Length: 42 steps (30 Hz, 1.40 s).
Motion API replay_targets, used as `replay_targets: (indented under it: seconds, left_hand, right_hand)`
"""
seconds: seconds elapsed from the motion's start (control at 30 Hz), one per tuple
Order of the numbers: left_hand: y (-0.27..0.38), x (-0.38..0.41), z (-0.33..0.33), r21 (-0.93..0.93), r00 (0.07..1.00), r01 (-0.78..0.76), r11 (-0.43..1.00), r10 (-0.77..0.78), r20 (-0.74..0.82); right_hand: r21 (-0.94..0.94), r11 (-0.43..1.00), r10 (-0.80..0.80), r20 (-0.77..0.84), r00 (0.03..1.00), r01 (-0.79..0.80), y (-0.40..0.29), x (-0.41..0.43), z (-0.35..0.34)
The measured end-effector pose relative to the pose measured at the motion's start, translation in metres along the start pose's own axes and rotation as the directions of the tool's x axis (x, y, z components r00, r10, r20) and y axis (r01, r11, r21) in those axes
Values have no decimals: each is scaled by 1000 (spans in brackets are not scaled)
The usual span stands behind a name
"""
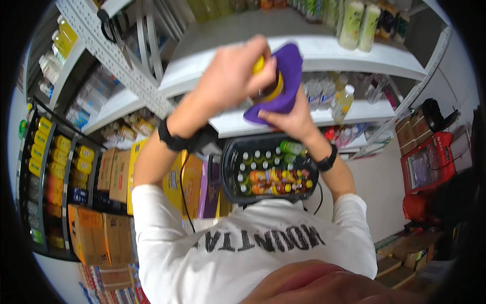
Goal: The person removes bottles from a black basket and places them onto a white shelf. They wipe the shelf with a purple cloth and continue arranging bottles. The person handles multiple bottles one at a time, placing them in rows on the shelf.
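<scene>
My left hand (pixel 239 74) grips a bottle (pixel 274 91) by its yellow-capped end. The bottle is dark with a yellow band and partly hidden by my fingers. Behind it, a purple cloth (pixel 291 64) is spread against the bottle, held by my right hand (pixel 290 117) with the thumb on its lower edge. Both hands are raised before a white metal shelf (pixel 322 49). Below them stands a black plastic basket (pixel 224 174) holding several green bottles (pixel 292 147) with white caps and several orange-labelled bottles (pixel 279 181) with yellow caps.
Pale green bottles (pixel 351 26) stand on the shelf above; a yellow drink bottle (pixel 344 102) stands on the tier below. Cardboard boxes (pixel 119 174) and a rack of yellow bottles (pixel 59 155) are at left. A black cable (pixel 183 190) hangs beside the basket. A red case (pixel 429 163) sits at right.
</scene>
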<state>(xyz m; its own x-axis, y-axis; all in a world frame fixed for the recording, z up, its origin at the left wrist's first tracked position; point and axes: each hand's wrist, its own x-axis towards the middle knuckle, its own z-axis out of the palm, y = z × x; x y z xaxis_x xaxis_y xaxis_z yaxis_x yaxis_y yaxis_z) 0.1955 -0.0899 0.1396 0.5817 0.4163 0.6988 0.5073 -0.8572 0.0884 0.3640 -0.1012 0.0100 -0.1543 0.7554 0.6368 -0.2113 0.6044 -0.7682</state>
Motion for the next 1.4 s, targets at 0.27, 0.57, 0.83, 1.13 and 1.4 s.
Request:
replay_targets:
  seconds: [0.27, 0.57, 0.83, 1.13, 1.4]
  left_hand:
    - [-12, 15, -37, -245, 964, 249, 937, -216, 154]
    - [7, -5, -16, -16, 995, 78, 997, -77, 57]
    - [-22, -12, -59, -52, 998, 41, 998, -43, -41]
    - [-99, 64, -84, 30, 982, 190, 981, -189, -20]
    - [-171, 138, -11, 120, 960, 250, 961, -262, 97]
  right_hand:
    - [197, 905, 221, 537, 814, -376, 16, -15, -34]
    - [-162, 986, -40, 47, 998, 47, -8, -5, 16]
    - [-576, 794, -231, 13, 973, 196, 17, -4, 61]
    - [-755, 651, 46, -59, 997, -75, 15, 7, -32]
    - [-987, -14, -365, 156, 918, 162, 5, 96, -135]
